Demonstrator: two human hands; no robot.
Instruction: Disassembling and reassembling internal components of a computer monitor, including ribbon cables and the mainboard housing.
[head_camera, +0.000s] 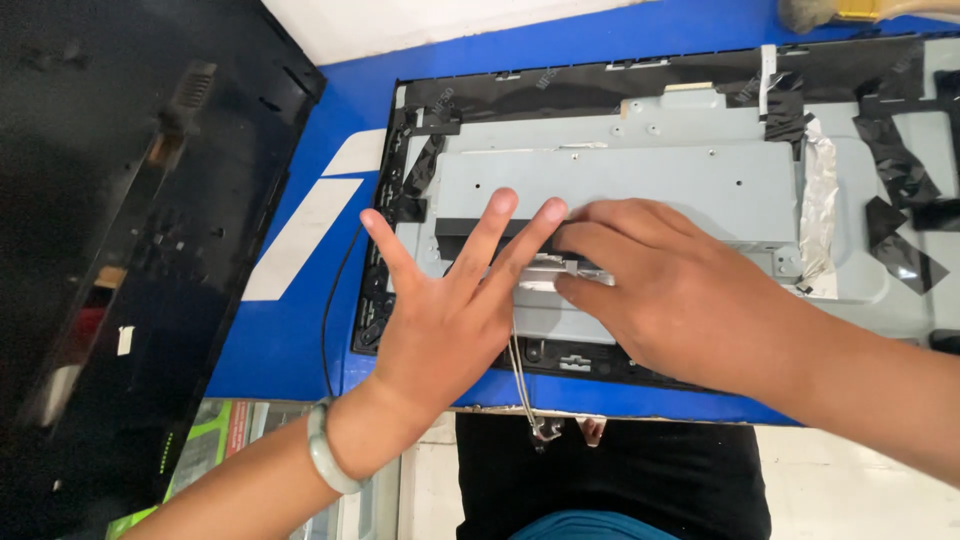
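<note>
Blue tabletop (300, 330) bears an opened monitor (700, 160); left hand (450, 310) spread flat steadies its metal shield while right hand (670, 290) pinches a ribbon connector (560, 268).

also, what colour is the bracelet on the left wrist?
Pale grey-green, plain and smooth. The bracelet shows best in the head view, just below the left hand.

Bare grey sheet-metal shield plate (640, 180) lay open beyond both hands; crinkled silver foil strip (820, 200) and black tape patches (900, 170) crowded the right, a black plastic rear cover (130, 250) blocked the left.
</note>
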